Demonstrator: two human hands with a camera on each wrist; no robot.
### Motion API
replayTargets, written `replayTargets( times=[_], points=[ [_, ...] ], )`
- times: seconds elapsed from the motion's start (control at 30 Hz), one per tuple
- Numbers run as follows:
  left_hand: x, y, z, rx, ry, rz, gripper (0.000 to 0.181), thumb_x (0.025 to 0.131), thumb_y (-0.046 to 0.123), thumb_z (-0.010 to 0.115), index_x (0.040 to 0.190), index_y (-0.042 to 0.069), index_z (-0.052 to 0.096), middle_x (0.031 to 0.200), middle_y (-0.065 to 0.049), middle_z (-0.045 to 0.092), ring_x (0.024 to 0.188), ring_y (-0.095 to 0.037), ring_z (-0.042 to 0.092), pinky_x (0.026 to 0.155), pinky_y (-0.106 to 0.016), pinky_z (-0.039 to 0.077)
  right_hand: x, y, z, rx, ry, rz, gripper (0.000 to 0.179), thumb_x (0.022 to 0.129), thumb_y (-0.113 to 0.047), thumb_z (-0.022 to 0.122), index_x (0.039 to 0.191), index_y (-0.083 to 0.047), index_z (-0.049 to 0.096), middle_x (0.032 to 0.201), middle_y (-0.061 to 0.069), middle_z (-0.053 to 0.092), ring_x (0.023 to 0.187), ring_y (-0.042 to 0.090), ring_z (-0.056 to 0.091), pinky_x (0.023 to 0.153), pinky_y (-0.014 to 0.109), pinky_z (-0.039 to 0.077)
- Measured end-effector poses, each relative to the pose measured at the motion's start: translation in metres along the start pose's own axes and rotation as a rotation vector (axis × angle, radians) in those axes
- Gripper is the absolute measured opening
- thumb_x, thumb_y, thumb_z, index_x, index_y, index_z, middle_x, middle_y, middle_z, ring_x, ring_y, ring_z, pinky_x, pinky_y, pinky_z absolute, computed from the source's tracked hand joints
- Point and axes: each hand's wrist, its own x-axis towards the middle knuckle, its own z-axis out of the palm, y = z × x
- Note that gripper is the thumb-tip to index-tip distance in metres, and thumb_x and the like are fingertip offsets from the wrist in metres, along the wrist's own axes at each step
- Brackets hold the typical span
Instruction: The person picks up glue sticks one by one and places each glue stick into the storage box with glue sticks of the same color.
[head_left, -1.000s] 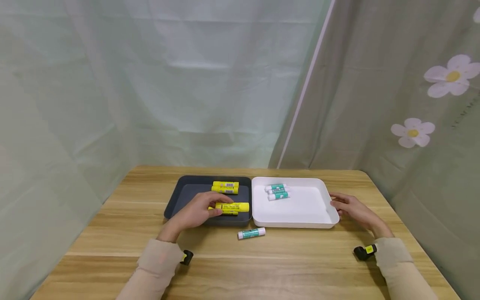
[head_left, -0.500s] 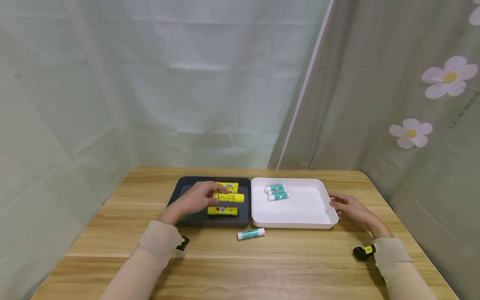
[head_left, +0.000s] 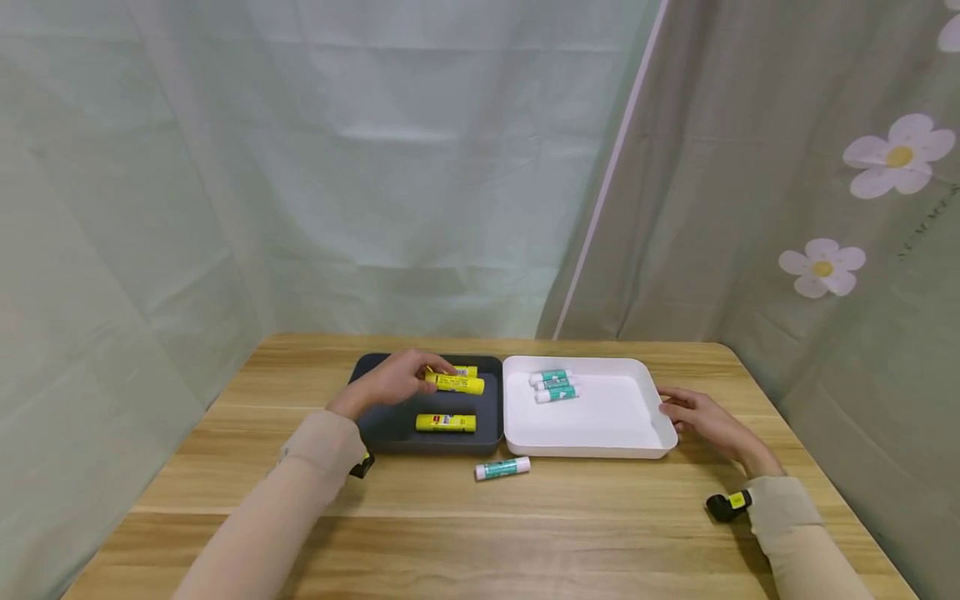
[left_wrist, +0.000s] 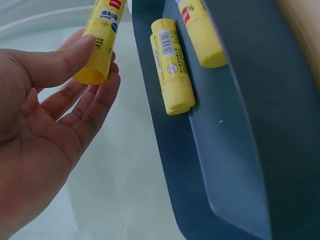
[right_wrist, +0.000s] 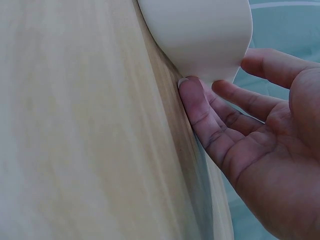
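Note:
My left hand [head_left: 393, 379] pinches a yellow glue stick [head_left: 461, 384] between thumb and fingers above the back of the dark grey tray [head_left: 435, 447]. In the left wrist view, the held glue stick [left_wrist: 103, 37] is tilted, apart from the tray. Two yellow glue sticks [left_wrist: 172, 70] lie side by side along the tray's far wall; the head view shows them partly hidden. Another yellow glue stick [head_left: 446, 423] lies nearer the tray's front. My right hand [head_left: 708, 417] touches the right end of the white tray [head_left: 615, 421], its fingertips against the outer wall.
Several green-and-white glue sticks [head_left: 557, 393] lie grouped at the white tray's back left. One more green-and-white glue stick [head_left: 502, 468] lies on the wooden table [head_left: 525, 542] in front of where the trays meet. A curtain [head_left: 420, 167] hangs behind the table.
My left hand has lifted the yellow glue stick from the dark tray's front and carried it toward the back, uncovering the front glue stick. The right hand stays at the white tray.

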Motion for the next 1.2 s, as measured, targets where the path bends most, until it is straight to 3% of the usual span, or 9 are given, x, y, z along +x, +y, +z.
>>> replayTargets(
  times=[0.1, 0.3, 0.43, 0.57, 0.97, 1.2],
  points=[
    [0.003, -0.003, -0.001, -0.006, -0.013, 0.004, 0.036, 0.100, -0.001, 0.064, 0.135, 0.007, 0.069, 0.133, -0.013, 0.067, 0.114, -0.029, 0.065, 0.091, -0.045, 0.055, -0.001, -0.001, 0.000, 0.006, -0.003, -0.002, 0.067, 0.108, -0.023, 0.057, 0.157, 0.012, 0.028, 0.137, 0.031, 0.055, 0.100, 0.014, 0.063, 0.083, 0.027, 0.055],
    [0.012, -0.013, -0.002, 0.012, -0.049, 0.036, 0.035, 0.098, -0.003, 0.065, 0.132, 0.005, 0.071, 0.130, -0.013, 0.069, 0.082, -0.023, 0.058, 0.073, -0.036, 0.048, -0.001, -0.001, 0.001, 0.014, -0.002, -0.001, 0.067, 0.108, -0.022, 0.057, 0.157, 0.012, 0.028, 0.133, 0.029, 0.057, 0.098, 0.014, 0.063, 0.082, 0.027, 0.055],
    [0.016, -0.018, -0.001, 0.025, -0.072, 0.057, 0.035, 0.097, -0.005, 0.065, 0.130, 0.005, 0.072, 0.131, -0.013, 0.068, 0.100, -0.029, 0.065, 0.084, -0.041, 0.055, -0.002, -0.001, 0.001, 0.012, -0.004, 0.000, 0.068, 0.108, -0.023, 0.057, 0.158, 0.012, 0.027, 0.136, 0.030, 0.055, 0.100, 0.013, 0.063, 0.083, 0.027, 0.055],
    [0.020, -0.022, 0.002, 0.049, -0.092, 0.075, 0.035, 0.096, -0.008, 0.065, 0.129, 0.003, 0.072, 0.131, -0.014, 0.068, 0.123, -0.037, 0.061, 0.096, -0.047, 0.056, -0.001, -0.001, 0.001, 0.010, -0.002, -0.002, 0.067, 0.108, -0.023, 0.057, 0.158, 0.012, 0.028, 0.137, 0.030, 0.055, 0.100, 0.013, 0.062, 0.083, 0.026, 0.055],
    [0.025, -0.021, 0.005, 0.104, -0.143, -0.044, 0.040, 0.097, -0.009, 0.063, 0.131, 0.009, 0.072, 0.136, -0.015, 0.064, 0.129, -0.038, 0.056, 0.096, -0.046, 0.055, -0.001, -0.001, 0.001, 0.011, 0.001, 0.000, 0.068, 0.109, -0.023, 0.057, 0.158, 0.012, 0.027, 0.140, 0.032, 0.052, 0.103, 0.011, 0.062, 0.084, 0.026, 0.055],
    [0.028, -0.019, 0.002, 0.160, -0.165, -0.036, 0.036, 0.097, -0.006, 0.067, 0.130, 0.006, 0.072, 0.130, -0.014, 0.065, 0.121, -0.035, 0.060, 0.095, -0.044, 0.056, -0.001, -0.002, 0.001, 0.021, -0.001, 0.004, 0.068, 0.108, -0.023, 0.057, 0.158, 0.012, 0.027, 0.140, 0.032, 0.052, 0.103, 0.011, 0.062, 0.084, 0.026, 0.055]
  ],
)
